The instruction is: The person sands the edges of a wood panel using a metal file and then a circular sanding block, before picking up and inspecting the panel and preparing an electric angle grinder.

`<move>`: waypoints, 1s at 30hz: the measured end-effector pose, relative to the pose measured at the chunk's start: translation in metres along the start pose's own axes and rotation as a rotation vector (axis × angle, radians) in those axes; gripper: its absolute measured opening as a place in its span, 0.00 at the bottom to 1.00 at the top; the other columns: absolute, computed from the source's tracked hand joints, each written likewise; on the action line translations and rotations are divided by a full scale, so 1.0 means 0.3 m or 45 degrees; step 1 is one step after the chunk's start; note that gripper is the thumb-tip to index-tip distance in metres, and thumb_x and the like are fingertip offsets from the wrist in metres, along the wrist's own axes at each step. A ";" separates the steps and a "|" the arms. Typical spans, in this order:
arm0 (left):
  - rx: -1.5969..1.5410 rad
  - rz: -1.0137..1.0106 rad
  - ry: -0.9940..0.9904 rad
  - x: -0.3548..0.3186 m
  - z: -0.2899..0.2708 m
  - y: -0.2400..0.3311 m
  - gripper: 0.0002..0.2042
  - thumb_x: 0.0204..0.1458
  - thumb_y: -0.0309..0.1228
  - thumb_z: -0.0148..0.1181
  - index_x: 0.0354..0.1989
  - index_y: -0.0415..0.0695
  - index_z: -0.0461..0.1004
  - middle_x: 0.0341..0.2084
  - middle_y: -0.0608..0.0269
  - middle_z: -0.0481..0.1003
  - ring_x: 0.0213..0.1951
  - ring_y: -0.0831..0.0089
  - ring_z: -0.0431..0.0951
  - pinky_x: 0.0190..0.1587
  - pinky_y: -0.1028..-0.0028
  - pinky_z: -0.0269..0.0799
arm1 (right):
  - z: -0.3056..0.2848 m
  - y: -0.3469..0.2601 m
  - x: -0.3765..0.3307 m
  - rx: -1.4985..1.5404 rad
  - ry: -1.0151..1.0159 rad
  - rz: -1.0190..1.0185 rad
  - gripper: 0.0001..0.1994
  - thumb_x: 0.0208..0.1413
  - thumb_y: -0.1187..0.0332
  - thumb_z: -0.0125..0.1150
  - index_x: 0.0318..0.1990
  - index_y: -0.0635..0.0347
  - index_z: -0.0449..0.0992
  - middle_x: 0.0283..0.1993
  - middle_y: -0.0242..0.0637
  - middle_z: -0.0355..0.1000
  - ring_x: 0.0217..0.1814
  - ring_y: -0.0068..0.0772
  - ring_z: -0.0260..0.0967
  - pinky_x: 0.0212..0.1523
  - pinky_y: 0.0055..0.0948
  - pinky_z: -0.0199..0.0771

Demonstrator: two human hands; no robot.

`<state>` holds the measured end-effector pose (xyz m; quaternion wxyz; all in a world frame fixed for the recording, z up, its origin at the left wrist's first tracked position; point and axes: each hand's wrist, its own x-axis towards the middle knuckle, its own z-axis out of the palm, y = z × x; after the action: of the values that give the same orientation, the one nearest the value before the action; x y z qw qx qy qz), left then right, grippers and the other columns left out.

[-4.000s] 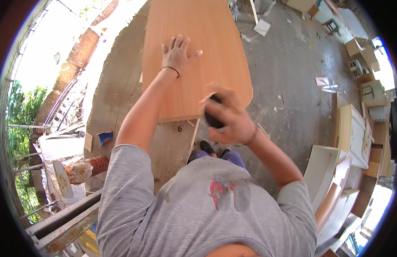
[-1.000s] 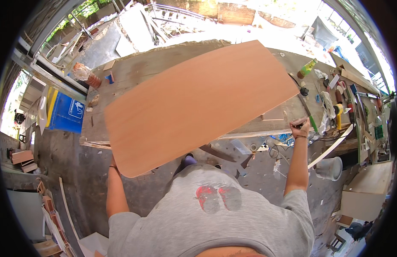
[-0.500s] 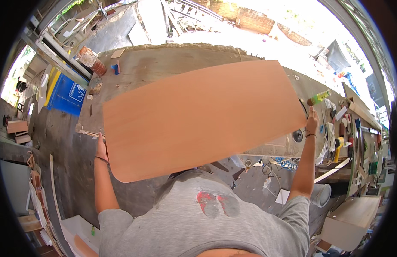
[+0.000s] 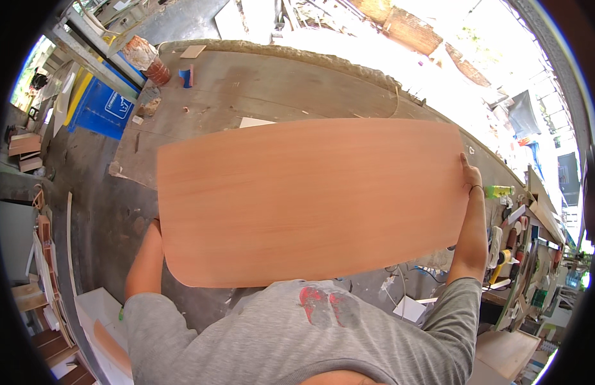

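Note:
A large reddish-brown wooden board (image 4: 310, 199) with a rounded near left corner is held up flat in front of my body, above the workbench (image 4: 297, 83). My right hand (image 4: 470, 173) is closed on the board's right edge, thumb side showing along it. At the board's left edge, my left hand (image 4: 157, 223) holds it from beneath. Only the wrist shows there; the fingers are hidden behind the board. Most of the bench's near part is covered from sight by the board.
On the bench lie a pale flat piece (image 4: 256, 122), a small blue block (image 4: 186, 77) and a rust-red can (image 4: 158, 74). A blue bin (image 4: 99, 109) stands left. To the right are a green bottle (image 4: 499, 191), a yellow tool (image 4: 502, 260) and cables.
The board has levelled, its right end coming nearer to me. My left hand has slipped from view behind its edge. The view has turned, and a pale piece on the bench now shows.

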<state>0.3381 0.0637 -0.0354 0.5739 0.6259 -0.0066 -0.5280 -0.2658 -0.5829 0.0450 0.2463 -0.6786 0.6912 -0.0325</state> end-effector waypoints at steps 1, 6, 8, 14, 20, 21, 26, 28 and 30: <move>-0.023 0.003 0.000 0.000 0.013 -0.003 0.37 0.56 0.65 0.40 0.62 0.45 0.64 0.58 0.57 0.67 0.55 0.65 0.71 0.55 0.65 0.67 | 0.019 0.001 -0.004 0.003 -0.009 -0.007 0.42 0.51 0.29 0.48 0.30 0.72 0.79 0.27 0.42 0.75 0.28 0.33 0.71 0.31 0.36 0.69; -0.134 0.067 0.003 -0.053 0.049 0.021 0.37 0.56 0.65 0.40 0.63 0.46 0.63 0.59 0.57 0.66 0.56 0.65 0.70 0.56 0.64 0.66 | 0.059 -0.019 -0.014 0.074 0.220 -0.015 0.45 0.47 0.27 0.50 0.25 0.75 0.78 0.22 0.43 0.72 0.24 0.33 0.70 0.29 0.35 0.69; -0.183 0.099 -0.033 -0.066 0.068 0.035 0.37 0.56 0.64 0.40 0.63 0.46 0.62 0.59 0.57 0.66 0.56 0.65 0.70 0.56 0.64 0.66 | 0.041 0.106 0.074 0.050 0.257 -0.032 0.45 0.47 0.27 0.50 0.24 0.74 0.78 0.20 0.42 0.71 0.22 0.33 0.68 0.26 0.35 0.68; -0.269 0.221 -0.092 -0.173 0.079 0.110 0.37 0.56 0.64 0.40 0.64 0.46 0.61 0.60 0.57 0.65 0.57 0.65 0.69 0.57 0.64 0.65 | -0.091 -0.021 -0.169 0.252 0.253 -0.017 0.42 0.49 0.28 0.49 0.20 0.70 0.75 0.15 0.35 0.64 0.17 0.28 0.64 0.20 0.31 0.64; -0.345 0.371 -0.274 -0.240 0.134 0.219 0.37 0.56 0.64 0.40 0.64 0.46 0.60 0.61 0.57 0.63 0.58 0.64 0.67 0.58 0.63 0.64 | -0.269 0.005 -0.301 0.578 0.653 -0.113 0.41 0.48 0.23 0.41 0.09 0.57 0.61 0.11 0.27 0.53 0.14 0.23 0.51 0.16 0.28 0.47; -0.355 0.394 -0.309 -0.243 0.147 0.239 0.37 0.56 0.64 0.40 0.65 0.46 0.60 0.61 0.57 0.63 0.58 0.64 0.67 0.58 0.63 0.63 | -0.305 0.014 -0.315 0.575 0.718 -0.095 0.41 0.48 0.23 0.38 0.10 0.56 0.61 0.12 0.27 0.54 0.15 0.23 0.51 0.19 0.29 0.49; -0.383 0.493 -0.481 -0.282 0.212 0.342 0.37 0.56 0.63 0.40 0.65 0.46 0.59 0.62 0.57 0.62 0.59 0.64 0.66 0.59 0.63 0.62 | -0.405 0.027 -0.459 0.970 0.902 -0.025 0.45 0.57 0.31 0.35 0.52 0.73 0.73 0.48 0.44 0.75 0.51 0.35 0.71 0.51 0.29 0.68; -0.396 0.529 -0.571 -0.287 0.246 0.392 0.37 0.56 0.63 0.40 0.65 0.46 0.58 0.62 0.57 0.62 0.60 0.64 0.66 0.60 0.63 0.62 | -0.404 0.051 -0.486 1.159 1.031 -0.113 0.44 0.58 0.32 0.35 0.54 0.73 0.72 0.51 0.44 0.74 0.53 0.35 0.70 0.53 0.29 0.68; -0.410 0.567 -0.663 -0.293 0.277 0.429 0.37 0.56 0.63 0.41 0.66 0.46 0.58 0.62 0.57 0.62 0.60 0.64 0.66 0.60 0.63 0.61 | -0.394 0.043 -0.528 1.467 1.207 -0.410 0.42 0.61 0.34 0.33 0.58 0.70 0.69 0.56 0.43 0.71 0.55 0.35 0.69 0.54 0.31 0.68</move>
<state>0.3207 0.0147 0.1335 0.7447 0.3557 -0.2051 -0.5261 -0.3299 -0.4651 0.1906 0.2306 -0.4488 0.4892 -0.7113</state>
